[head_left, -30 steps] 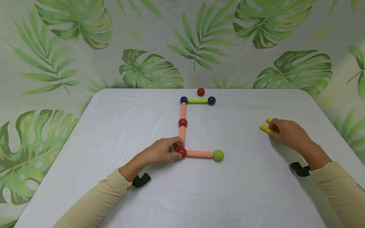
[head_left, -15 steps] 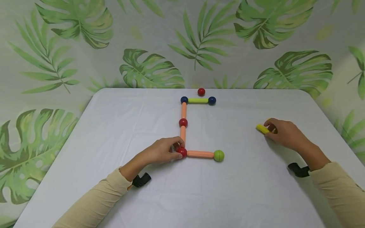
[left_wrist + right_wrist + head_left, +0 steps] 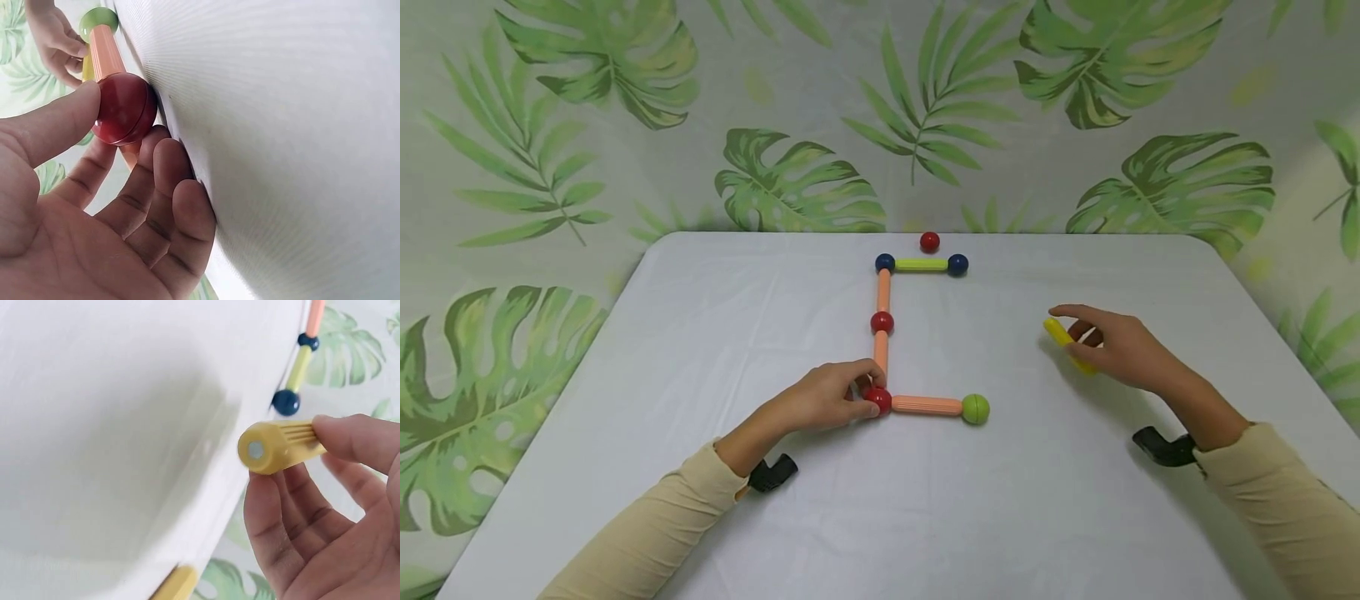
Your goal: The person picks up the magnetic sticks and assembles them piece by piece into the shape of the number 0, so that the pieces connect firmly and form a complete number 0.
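Note:
My left hand point(image 3: 827, 396) pinches a red ball point(image 3: 880, 402) between thumb and fingers at the lower left corner of a stick-and-ball figure. From that ball a ridged orange stick point(image 3: 927, 406) runs right to a green ball point(image 3: 976, 409). Two more orange sticks lead up from it through a second red ball point(image 3: 882, 322) to a dark blue ball point(image 3: 885, 263). My right hand point(image 3: 1120, 346) grips a yellow ridged magnetic stick point(image 3: 281, 447), tilted, with a pale disc showing in its end. A second yellow stick point(image 3: 175, 584) shows at the right wrist view's bottom edge.
At the top of the figure a lime stick point(image 3: 921, 265) joins two dark blue balls, the right one point(image 3: 957, 265) at its end. A loose red ball point(image 3: 929, 242) sits behind it near the far edge of the white table point(image 3: 737, 283). Leaf-patterned cloth point(image 3: 805, 183) hangs behind.
My right hand has moved left, toward the figure, with the yellow stick. Two yellow sticks showed by its fingers earlier. My left hand has stayed on the red ball.

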`<state>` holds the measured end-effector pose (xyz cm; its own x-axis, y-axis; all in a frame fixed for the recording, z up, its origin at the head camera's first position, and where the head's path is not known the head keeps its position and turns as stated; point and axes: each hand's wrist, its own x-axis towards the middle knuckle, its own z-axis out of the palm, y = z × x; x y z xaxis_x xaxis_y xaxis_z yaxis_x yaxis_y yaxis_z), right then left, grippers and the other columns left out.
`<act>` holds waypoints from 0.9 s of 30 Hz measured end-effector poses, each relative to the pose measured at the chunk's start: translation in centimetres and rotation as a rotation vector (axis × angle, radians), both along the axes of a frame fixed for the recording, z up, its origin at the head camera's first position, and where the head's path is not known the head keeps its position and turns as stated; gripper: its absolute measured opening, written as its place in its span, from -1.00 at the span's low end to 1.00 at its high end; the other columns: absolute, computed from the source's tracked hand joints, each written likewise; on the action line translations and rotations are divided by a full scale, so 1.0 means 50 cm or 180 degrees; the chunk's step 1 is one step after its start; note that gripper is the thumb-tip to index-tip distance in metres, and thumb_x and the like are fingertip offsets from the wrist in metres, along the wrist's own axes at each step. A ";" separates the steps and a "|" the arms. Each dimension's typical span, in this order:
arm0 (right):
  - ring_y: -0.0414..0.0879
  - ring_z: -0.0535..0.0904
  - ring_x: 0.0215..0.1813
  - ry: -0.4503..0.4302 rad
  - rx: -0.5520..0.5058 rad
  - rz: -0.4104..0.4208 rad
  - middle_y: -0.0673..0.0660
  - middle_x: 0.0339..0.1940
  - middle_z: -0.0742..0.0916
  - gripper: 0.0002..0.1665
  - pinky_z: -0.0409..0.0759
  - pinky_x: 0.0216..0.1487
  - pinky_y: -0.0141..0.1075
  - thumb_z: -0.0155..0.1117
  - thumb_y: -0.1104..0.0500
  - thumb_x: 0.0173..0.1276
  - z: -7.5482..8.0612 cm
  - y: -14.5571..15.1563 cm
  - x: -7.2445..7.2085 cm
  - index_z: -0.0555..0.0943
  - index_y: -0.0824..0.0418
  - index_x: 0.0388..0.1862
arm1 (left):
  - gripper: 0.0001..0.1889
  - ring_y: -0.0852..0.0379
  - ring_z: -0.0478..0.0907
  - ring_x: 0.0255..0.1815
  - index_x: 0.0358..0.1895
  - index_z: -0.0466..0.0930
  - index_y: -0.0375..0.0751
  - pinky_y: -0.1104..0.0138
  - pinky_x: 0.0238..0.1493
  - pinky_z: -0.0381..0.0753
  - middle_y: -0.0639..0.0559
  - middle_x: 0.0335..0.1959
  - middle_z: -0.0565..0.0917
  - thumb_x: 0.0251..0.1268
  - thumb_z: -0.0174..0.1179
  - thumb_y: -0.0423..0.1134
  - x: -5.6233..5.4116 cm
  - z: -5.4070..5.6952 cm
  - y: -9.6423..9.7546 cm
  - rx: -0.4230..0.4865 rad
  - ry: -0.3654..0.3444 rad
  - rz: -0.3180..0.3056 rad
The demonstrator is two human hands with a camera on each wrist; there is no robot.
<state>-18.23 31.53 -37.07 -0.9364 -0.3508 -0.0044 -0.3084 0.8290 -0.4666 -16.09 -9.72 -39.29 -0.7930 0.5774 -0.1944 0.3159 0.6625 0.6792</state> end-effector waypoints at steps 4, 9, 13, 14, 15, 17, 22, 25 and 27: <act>0.07 0.69 -0.09 -0.0072 -0.0114 0.0012 0.28 -0.04 0.73 -0.43 0.59 -0.24 -0.27 0.23 0.20 0.41 -0.002 -0.019 0.001 0.43 0.13 0.39 | -0.76 0.18 0.49 -0.37 -0.04 0.52 0.04 0.40 -0.36 0.48 0.07 -0.23 0.64 0.28 0.31 -0.23 -0.001 -0.002 0.000 -0.0007 0.0017 -0.0004; 0.02 0.67 -0.08 -0.0238 -0.0297 0.0009 0.26 0.00 0.72 -0.42 0.59 -0.22 -0.30 0.23 0.17 0.42 -0.013 -0.045 0.000 0.42 0.09 0.40 | -0.76 0.19 0.48 -0.37 -0.04 0.52 0.03 0.40 -0.36 0.47 0.07 -0.23 0.65 0.28 0.31 -0.23 -0.001 -0.002 0.000 -0.0009 0.0024 -0.0016; 0.00 0.66 -0.07 -0.0403 -0.0573 0.0019 0.25 0.00 0.69 -0.41 0.59 -0.22 -0.35 0.21 0.17 0.44 -0.016 -0.071 0.004 0.38 0.10 0.43 | -0.76 0.19 0.48 -0.37 -0.04 0.52 0.03 0.41 -0.36 0.47 0.06 -0.23 0.65 0.28 0.31 -0.23 -0.001 -0.002 0.000 0.0004 0.0022 -0.0019; -0.01 0.66 -0.07 -0.0438 -0.0617 0.0024 0.25 0.01 0.69 -0.40 0.60 -0.22 -0.35 0.21 0.17 0.45 -0.015 -0.077 0.006 0.36 0.10 0.44 | -0.76 0.19 0.49 -0.37 -0.04 0.52 0.03 0.41 -0.36 0.47 0.06 -0.23 0.65 0.29 0.31 -0.23 -0.001 -0.002 0.000 0.0008 0.0024 -0.0022; 0.00 0.66 -0.07 -0.0463 -0.0648 0.0031 0.25 0.01 0.68 -0.40 0.60 -0.21 -0.35 0.20 0.18 0.45 -0.014 -0.083 0.008 0.35 0.11 0.45 | -0.76 0.19 0.49 -0.37 -0.04 0.52 0.03 0.41 -0.36 0.47 0.06 -0.23 0.65 0.29 0.31 -0.23 -0.001 -0.002 0.000 0.0007 0.0025 -0.0023; 0.00 0.66 -0.05 -0.0472 -0.0640 0.0042 0.24 0.01 0.68 -0.39 0.60 -0.20 -0.35 0.19 0.19 0.45 -0.010 -0.095 0.013 0.34 0.12 0.45 | -0.76 0.18 0.49 -0.37 -0.04 0.52 0.03 0.40 -0.36 0.47 0.07 -0.23 0.65 0.29 0.31 -0.22 -0.001 -0.002 0.001 0.0001 0.0027 -0.0020; 0.02 0.67 -0.02 -0.0479 -0.0695 0.0012 0.25 0.04 0.66 -0.39 0.61 -0.16 -0.32 0.18 0.20 0.45 0.002 -0.118 0.024 0.34 0.12 0.45 | -0.76 0.18 0.49 -0.36 -0.05 0.52 0.04 0.39 -0.36 0.47 0.07 -0.23 0.65 0.29 0.31 -0.22 -0.001 -0.001 0.001 -0.0004 0.0008 0.0000; 0.03 0.67 -0.02 -0.0571 -0.0859 -0.0066 0.25 0.06 0.63 -0.40 0.64 -0.13 -0.29 0.17 0.18 0.46 0.006 -0.128 0.027 0.32 0.11 0.45 | -0.77 0.17 0.49 -0.36 -0.05 0.52 0.04 0.39 -0.36 0.47 0.06 -0.23 0.65 0.29 0.32 -0.22 -0.002 -0.002 0.000 0.0009 0.0003 -0.0009; 0.01 0.67 -0.04 -0.0649 -0.1030 -0.0112 0.27 0.07 0.60 -0.39 0.69 -0.10 -0.26 0.17 0.18 0.47 0.009 -0.133 0.026 0.29 0.13 0.45 | -0.77 0.18 0.49 -0.37 -0.05 0.52 0.04 0.40 -0.37 0.47 0.07 -0.23 0.65 0.29 0.32 -0.22 -0.002 -0.002 0.000 0.0010 0.0005 -0.0012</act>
